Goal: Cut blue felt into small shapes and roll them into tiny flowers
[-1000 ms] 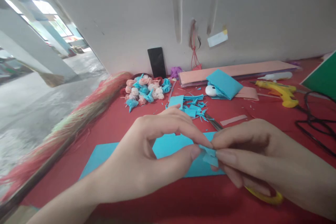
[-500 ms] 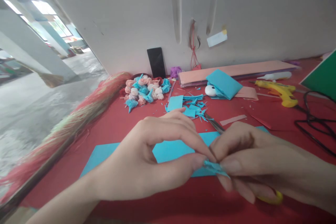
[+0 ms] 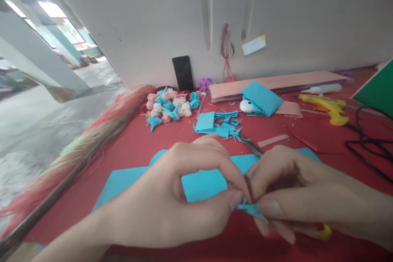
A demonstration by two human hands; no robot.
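Between the fingertips of both hands is a small twisted piece of blue crepe paper [image 3: 252,209]. My left hand [image 3: 175,196] pinches its left end with thumb and forefinger. At its right end, my right hand [image 3: 291,196] grips it between thumb and curled fingers. Beneath the hands lies a flat blue paper sheet [image 3: 123,184], partly covered by them. A pair of scissors shows in part: the metal blades [image 3: 253,145] point away beyond the right hand, and a yellow handle [image 3: 324,232] peeks out below it.
Small pink, white and blue paper flowers [image 3: 168,104] are heaped at the back. Blue paper scraps [image 3: 219,125] lie nearby. A yellow glue gun [image 3: 328,106] with a black cord [image 3: 365,143] rests at right. Fringed red material [image 3: 92,143] runs along the left edge. A black phone [image 3: 183,73] leans on the wall.
Both hands have dipped slightly with the paper piece, whose end now hangs lower and looks more tightly twisted. More of the blue sheet shows behind the left hand.
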